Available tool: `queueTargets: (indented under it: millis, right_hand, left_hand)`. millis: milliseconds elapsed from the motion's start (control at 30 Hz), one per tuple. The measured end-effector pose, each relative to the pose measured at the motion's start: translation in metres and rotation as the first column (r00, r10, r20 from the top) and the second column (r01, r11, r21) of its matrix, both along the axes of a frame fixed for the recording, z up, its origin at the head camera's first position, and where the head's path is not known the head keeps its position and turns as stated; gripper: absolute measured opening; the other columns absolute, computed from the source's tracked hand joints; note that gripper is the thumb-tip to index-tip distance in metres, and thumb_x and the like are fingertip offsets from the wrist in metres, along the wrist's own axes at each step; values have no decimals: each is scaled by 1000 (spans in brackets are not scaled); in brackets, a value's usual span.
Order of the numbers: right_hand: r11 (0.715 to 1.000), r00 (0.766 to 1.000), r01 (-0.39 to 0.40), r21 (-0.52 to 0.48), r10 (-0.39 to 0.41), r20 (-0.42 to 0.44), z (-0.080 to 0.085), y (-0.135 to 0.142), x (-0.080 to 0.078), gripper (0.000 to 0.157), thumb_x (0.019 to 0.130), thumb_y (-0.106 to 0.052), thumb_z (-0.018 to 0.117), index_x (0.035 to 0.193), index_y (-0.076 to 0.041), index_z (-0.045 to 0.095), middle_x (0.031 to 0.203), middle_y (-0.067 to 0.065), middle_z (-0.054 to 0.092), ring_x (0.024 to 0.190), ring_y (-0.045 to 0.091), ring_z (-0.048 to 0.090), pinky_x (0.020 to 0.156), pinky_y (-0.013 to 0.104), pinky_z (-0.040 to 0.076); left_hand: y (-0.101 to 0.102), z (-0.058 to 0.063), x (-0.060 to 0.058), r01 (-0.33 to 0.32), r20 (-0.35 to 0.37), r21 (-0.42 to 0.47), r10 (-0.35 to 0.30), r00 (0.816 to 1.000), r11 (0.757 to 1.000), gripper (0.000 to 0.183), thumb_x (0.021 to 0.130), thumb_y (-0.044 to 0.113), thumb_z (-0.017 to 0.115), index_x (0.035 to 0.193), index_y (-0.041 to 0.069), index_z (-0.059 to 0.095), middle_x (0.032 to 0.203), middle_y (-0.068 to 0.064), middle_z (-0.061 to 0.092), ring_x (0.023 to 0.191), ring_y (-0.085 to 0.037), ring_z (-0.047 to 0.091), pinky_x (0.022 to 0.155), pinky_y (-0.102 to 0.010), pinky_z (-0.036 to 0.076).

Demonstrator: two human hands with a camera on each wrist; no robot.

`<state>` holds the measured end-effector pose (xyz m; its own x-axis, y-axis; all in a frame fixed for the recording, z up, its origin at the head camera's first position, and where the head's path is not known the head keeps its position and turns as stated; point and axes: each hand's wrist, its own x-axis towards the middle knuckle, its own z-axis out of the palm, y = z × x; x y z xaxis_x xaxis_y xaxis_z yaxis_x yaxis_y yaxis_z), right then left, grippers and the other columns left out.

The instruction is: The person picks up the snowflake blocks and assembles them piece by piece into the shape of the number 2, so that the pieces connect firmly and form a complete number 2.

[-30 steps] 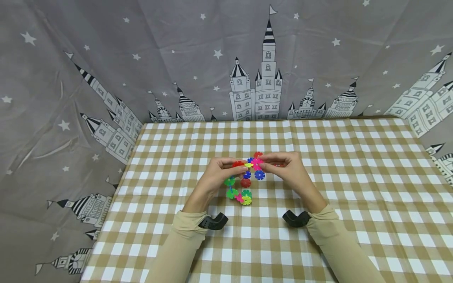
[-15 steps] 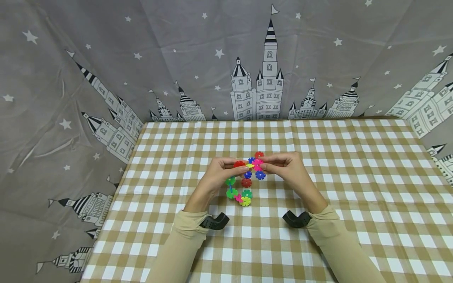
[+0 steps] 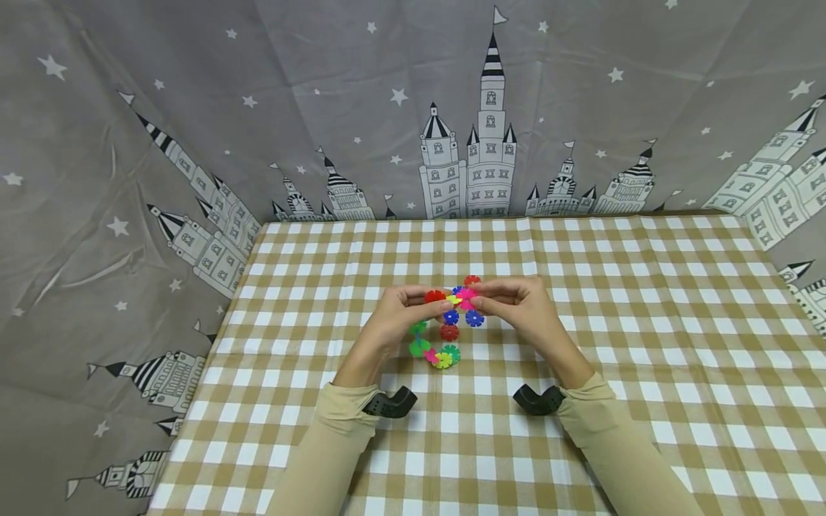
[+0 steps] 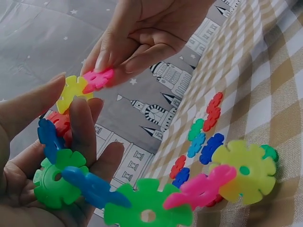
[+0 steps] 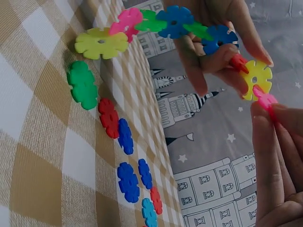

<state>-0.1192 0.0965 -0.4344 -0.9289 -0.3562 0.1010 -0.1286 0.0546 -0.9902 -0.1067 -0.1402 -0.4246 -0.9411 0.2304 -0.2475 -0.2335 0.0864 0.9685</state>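
Yellow disc [image 4: 72, 90], pinched in the left hand [image 3: 390, 321], touches pink disc [image 4: 100, 79] pinched in the right hand [image 3: 530, 308].

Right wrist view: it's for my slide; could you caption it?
Left hand pinches a yellow disc on a chain; right hand pinches a pink disc meeting that yellow one.

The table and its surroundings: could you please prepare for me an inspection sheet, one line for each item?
Surface: brown-and-white checked cloth, lightly creased.
Job's things: chain of flower-shaped discs; its yellow disc touches a pink disc; how firmly they are joined, cannot tell.
Clutter: loose discs on the cloth, mostly blue and red.
Hands: fingers of the left hand pinch the yellow disc; those of the right hand pinch the pink disc.
Cables: nothing seen.
Surroundings: grey curtain printed with castles and stars.
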Motion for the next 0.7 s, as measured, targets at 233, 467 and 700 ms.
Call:
queueTargets:
  millis: [233, 467, 700]
  right_hand:
    - [994, 997, -75, 78, 73, 29, -6, 4, -6, 45, 90, -6, 79, 133, 0, 67, 142, 19, 64, 105, 23, 77, 86, 28, 62]
    - [926, 997, -66, 371, 49, 56, -27, 3, -16, 40, 87, -9, 81, 124, 3, 70, 119, 22, 74, 81, 15, 75, 68, 22, 60]
    - [840, 997, -32, 541, 65, -42, -38, -7, -22, 36, 83, -13, 84, 115, 2, 74, 104, 15, 75, 80, 15, 67, 71, 25, 55]
  left_hand:
    - [-3, 1, -2, -8, -5, 27, 8, 1000, 1000, 30, 94, 15, 76, 120, 0, 74, 92, -2, 78, 80, -21, 72, 96, -47, 57]
    - [-6, 0, -1, -36, -5, 44, 36, 999, 998, 30, 94, 13, 76, 121, 0, 73, 84, 4, 75, 75, -15, 70, 98, -51, 56]
    - [-7, 1, -2, -26, -3, 65, 27, 1000, 998, 31, 95, 11, 74, 122, -2, 72, 81, 4, 76, 74, -14, 71, 92, -41, 59]
